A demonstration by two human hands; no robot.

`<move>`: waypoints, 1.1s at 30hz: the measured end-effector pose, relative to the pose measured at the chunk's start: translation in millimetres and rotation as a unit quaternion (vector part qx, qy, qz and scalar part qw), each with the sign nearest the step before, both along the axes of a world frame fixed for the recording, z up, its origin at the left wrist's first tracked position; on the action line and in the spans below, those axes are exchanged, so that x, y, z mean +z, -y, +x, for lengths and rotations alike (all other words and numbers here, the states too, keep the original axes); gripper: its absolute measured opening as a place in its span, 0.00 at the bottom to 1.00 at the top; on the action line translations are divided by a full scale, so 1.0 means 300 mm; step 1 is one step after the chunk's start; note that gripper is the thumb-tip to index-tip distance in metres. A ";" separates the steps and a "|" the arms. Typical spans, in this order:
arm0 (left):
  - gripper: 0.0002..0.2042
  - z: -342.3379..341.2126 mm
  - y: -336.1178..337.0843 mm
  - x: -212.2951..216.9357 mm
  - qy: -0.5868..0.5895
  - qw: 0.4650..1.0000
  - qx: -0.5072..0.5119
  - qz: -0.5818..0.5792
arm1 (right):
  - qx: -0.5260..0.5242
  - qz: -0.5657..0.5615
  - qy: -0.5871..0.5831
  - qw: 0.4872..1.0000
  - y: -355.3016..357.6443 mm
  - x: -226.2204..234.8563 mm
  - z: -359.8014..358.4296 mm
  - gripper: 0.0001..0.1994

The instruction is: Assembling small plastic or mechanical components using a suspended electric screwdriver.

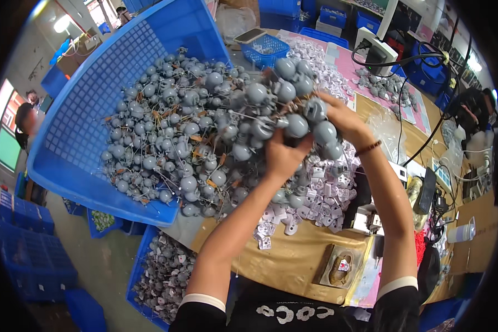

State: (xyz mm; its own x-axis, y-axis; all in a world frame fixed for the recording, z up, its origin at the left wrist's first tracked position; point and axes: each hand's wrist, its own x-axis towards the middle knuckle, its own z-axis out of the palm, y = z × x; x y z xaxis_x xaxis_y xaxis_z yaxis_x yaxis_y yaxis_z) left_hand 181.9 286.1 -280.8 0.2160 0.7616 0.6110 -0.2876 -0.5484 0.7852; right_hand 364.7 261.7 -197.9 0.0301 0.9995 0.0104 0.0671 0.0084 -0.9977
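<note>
Both my hands grip a large clump of grey round plastic parts [296, 126] with thin wires and brownish tabs among them. My left hand [285, 159] holds it from below at the near side, thumb and fingers bent round the parts. From the right, my right hand [346, 119] is closed on the same clump; some of its fingers are hidden behind the balls. A big blue plastic basket [74, 119] lies tilted on the left, its open side toward the table. A heap of similar grey parts [166, 127] spills from it and reaches under the clump.
Small white plastic pieces [323, 191] lie heaped on the table [285, 257] beneath my arms. Below the left edge stands a blue bin of mixed parts [163, 271]. A small blue basket [265, 52] bears a phone [250, 36]. Black cables [426, 58] hang at the right.
</note>
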 end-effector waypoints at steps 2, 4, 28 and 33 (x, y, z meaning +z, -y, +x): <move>0.35 -0.011 0.021 -0.041 -0.083 0.997 0.009 0.009 | -0.043 -0.037 0.008 0.998 0.075 -0.034 -0.023 0.27; 0.33 -0.022 0.045 -0.042 -0.133 0.990 -0.038 -0.019 | -0.082 -0.038 -0.010 0.996 0.124 -0.174 0.003 0.27; 0.16 -0.274 0.338 0.365 -0.542 0.820 0.048 0.177 | -0.165 0.080 0.304 0.935 1.074 -0.151 -0.059 0.16; 0.16 -0.240 0.469 0.186 -0.576 0.772 0.017 0.268 | -0.151 -0.017 0.247 0.957 1.347 -0.279 -0.064 0.13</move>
State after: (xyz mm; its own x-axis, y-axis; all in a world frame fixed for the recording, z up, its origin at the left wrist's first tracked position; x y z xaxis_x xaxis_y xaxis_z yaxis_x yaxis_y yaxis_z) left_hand 109.9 145.5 -224.9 0.8365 0.4834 0.2581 0.4545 -0.8752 0.1659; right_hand 345.3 -142.4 -281.5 0.3175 0.9460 0.0660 0.5257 -0.1176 -0.8425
